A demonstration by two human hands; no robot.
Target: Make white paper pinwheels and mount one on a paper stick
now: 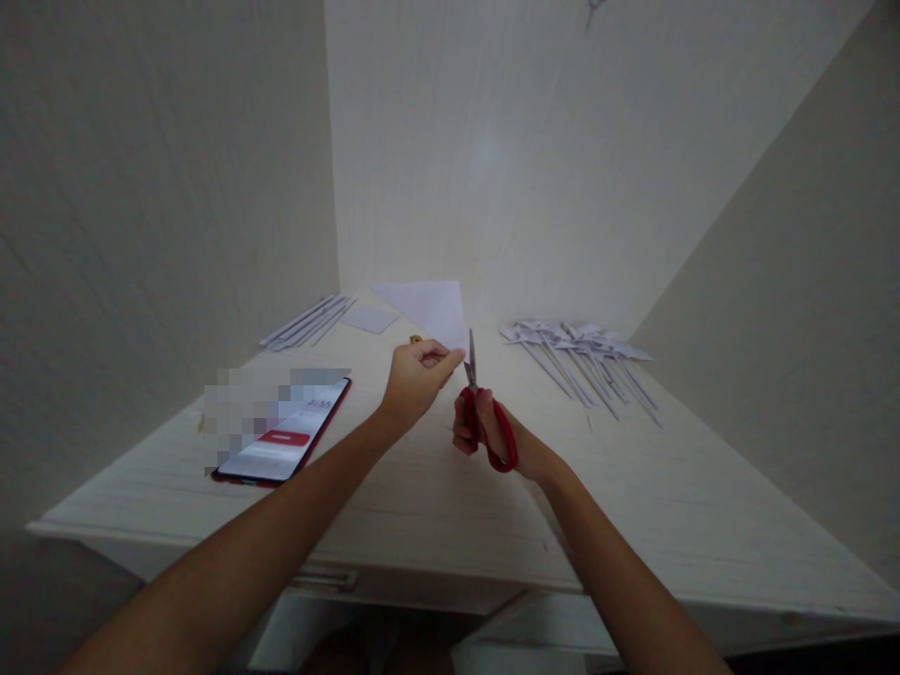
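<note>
My left hand pinches the near corner of a white sheet of paper, holding it up above the desk. My right hand grips red-handled scissors with fingers through the loops. The blades point up and away, their tip just right of the paper's lower edge beside my left fingertips. The blades look nearly closed.
A phone with a lit screen and red case lies at the left of the pale wooden desk. Several rolled paper sticks and a small paper piece lie at the back left. A pile of paper pinwheels on sticks lies at the right. Walls enclose the desk.
</note>
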